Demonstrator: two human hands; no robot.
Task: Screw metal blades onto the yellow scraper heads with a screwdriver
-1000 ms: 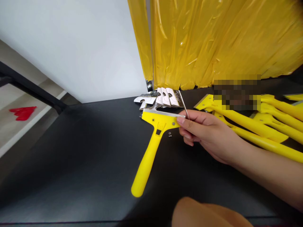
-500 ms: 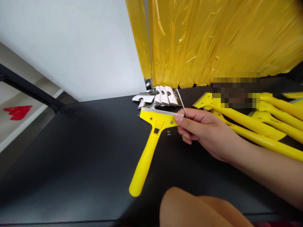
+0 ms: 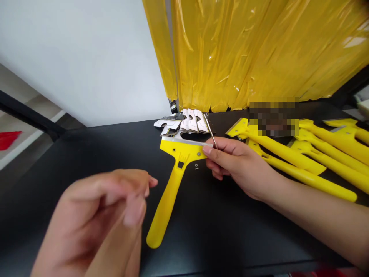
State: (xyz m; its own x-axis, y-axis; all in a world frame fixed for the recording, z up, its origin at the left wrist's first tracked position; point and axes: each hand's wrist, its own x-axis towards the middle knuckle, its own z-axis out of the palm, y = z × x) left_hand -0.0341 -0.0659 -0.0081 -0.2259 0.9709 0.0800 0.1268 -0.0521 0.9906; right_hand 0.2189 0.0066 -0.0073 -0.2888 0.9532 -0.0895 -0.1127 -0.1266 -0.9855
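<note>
A yellow scraper (image 3: 168, 198) with a silver metal edge points its handle towards me over the black table. My right hand (image 3: 235, 163) pinches the right corner of its head between thumb and fingers. From the same fingers a thin metal rod (image 3: 211, 132) sticks up. At the lower left my left hand (image 3: 100, 215), slightly blurred, is closed with its thumb against the bent fingers. What it holds, if anything, is hidden. Two tiny metal parts (image 3: 196, 166) lie on the table between the scraper and my right hand.
White and black cardboard sleeves (image 3: 188, 121) lie in a pile behind the scraper head. Several more yellow scrapers (image 3: 305, 179) lie on the right. Yellow plastic film (image 3: 219, 50) hangs at the back, beside a white panel (image 3: 86, 57). A red item (image 3: 8, 140) sits far left.
My left hand has come into view at the lower left. A skin-coloured shape at the bottom middle is gone from there. The right hand keeps its hold on the scraper; the view has shifted slightly.
</note>
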